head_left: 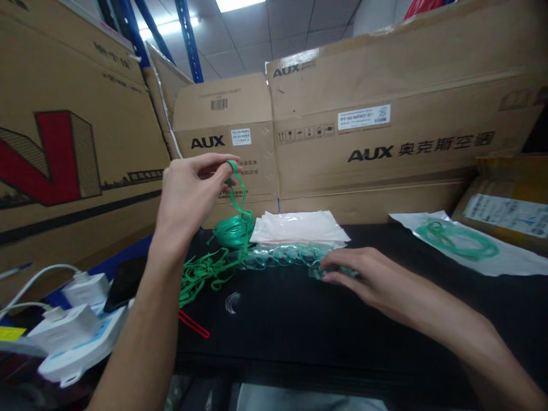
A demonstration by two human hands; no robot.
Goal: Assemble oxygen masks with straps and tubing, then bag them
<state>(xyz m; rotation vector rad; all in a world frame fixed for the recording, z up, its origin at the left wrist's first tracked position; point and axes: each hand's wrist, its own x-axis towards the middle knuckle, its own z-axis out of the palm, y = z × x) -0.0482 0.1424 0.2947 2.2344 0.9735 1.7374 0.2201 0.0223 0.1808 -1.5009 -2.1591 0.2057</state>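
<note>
A green strip (233,165) was pinched shut btwn thumb & fingers of the L hand (190,188), raised above the coil (233,231). The R hand's (357,274) grip was curled, part-closed, at the R end of the clear pcs (278,255) on the tabletop (274,331); firmness of hold couldn't be told. Light pinch, slack kept off the strip pile (201,277), pcs steadied in line: prob. best.
</note>
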